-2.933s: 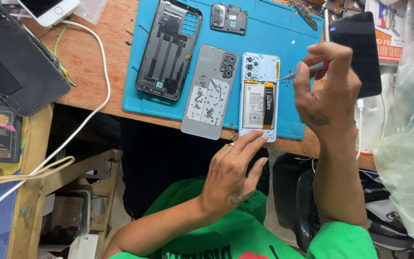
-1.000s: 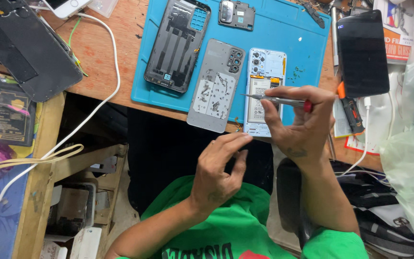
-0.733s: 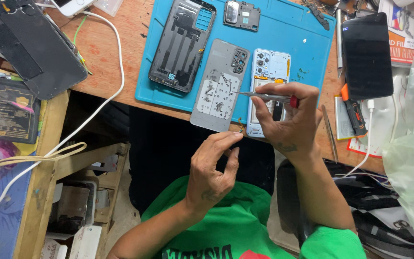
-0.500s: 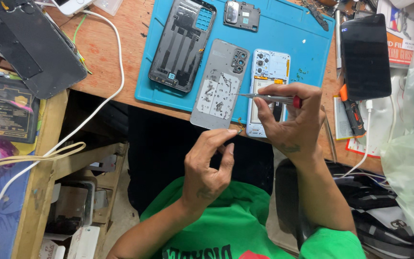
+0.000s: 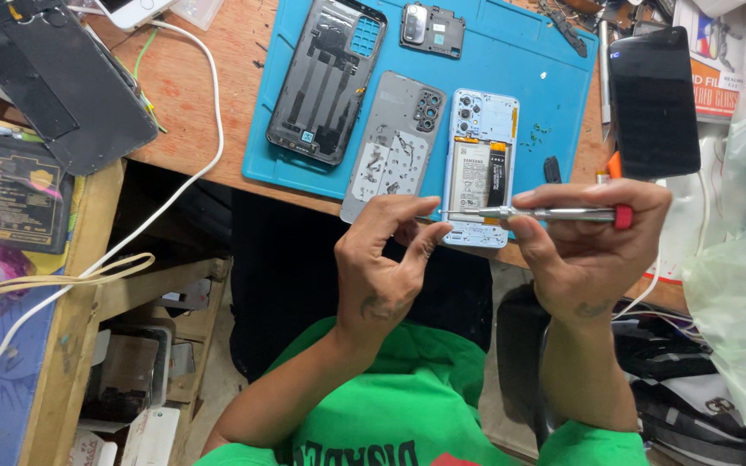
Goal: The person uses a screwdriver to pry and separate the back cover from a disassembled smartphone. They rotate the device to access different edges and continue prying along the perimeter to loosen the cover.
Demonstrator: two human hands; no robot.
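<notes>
From up here I see my right hand [image 5: 589, 250] closed around a slim screwdriver [image 5: 533, 213] with a red cap at its outer end — the grip is pinched shut on the shaft, thumb underneath, fingers over the top. The tool lies almost level, its long axis running left to right across the view, with the fine tip pointing left toward my left hand [image 5: 386, 259].

That left hand is curled, thumb and forefinger drawn close together right at the tip of the screwdriver. Whether something tiny sits between those fingertips I cannot tell; the gap looks nearly shut but nothing shows in it. So the tip and the left fingertips meet, or all but meet, just in front of the counter's [image 5: 209, 95] near edge.

Directly behind that meeting point lies the opened phone [image 5: 479, 168] with its battery exposed, resting on the blue mat [image 5: 511, 69], its long axis running away from me — crosswise to the screwdriver. Its lower end is partly hidden by the tool and my fingers. Both hands sit near it; the left fingertips are at its bottom left corner, the right hand off to its right side.

Beside the phone, to the left, a grey back cover [image 5: 395, 142] lies tilted, and further left a dark frame [image 5: 325, 82].
</notes>
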